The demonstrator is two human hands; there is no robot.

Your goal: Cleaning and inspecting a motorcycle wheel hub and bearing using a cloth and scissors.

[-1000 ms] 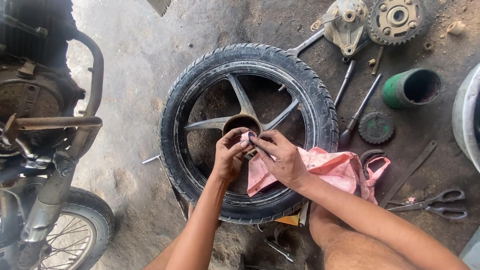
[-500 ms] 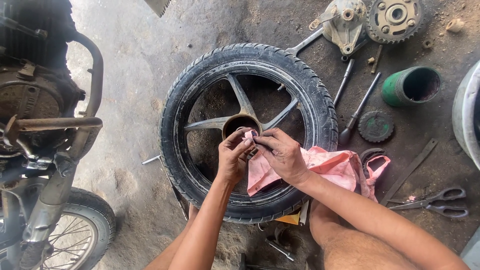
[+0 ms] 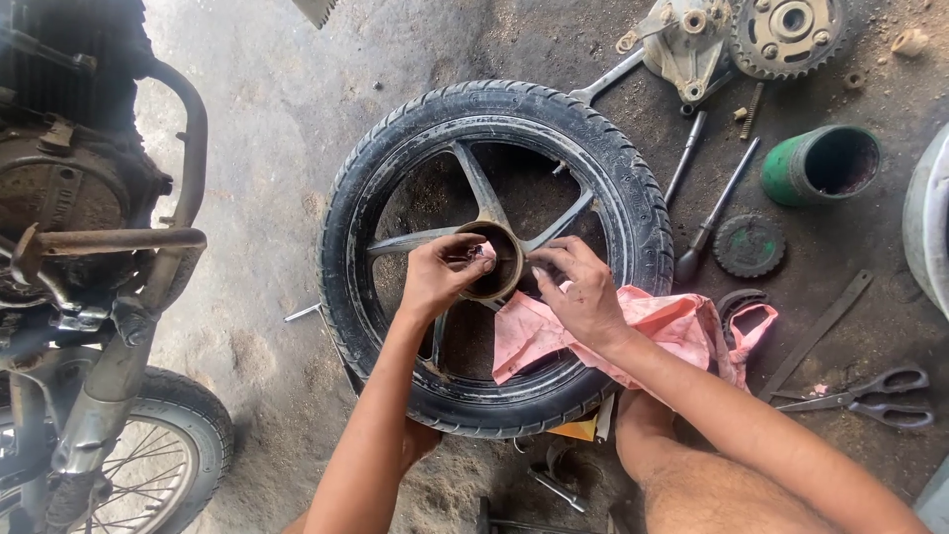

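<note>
A: Where's the work at?

B: Wheel (image 3: 494,252) lies flat on the floor, off the bike, tyre on. Both hands at the hub (image 3: 497,259) in the middle. Left hand (image 3: 440,277) has its grip pinched nearly closed on a small pale bit at the hub's near rim, can't tell what it is. Right hand (image 3: 583,292) sits just beside it on the other side, fingers curled down on the pink rag (image 3: 633,331), which trails out from under that grip across the spokes & tyre.

A: So how far along?

B: I'd say mid-job on the hub, cleaning or fitting smth inside. Sprocket (image 3: 788,30) & brake plate (image 3: 687,35) lie well beyond the hands, not refitted. Screwdriver (image 3: 714,213) and scissors (image 3: 870,396) out past the right grip, untouched.

A: Anything unclear?

B: Inside of hub is dark, fingers cover the rim. Whether right grip clamps the rag or only presses it: can't tell. Bike (image 3: 89,267) off past the left grip is cut by the frame edge.
</note>
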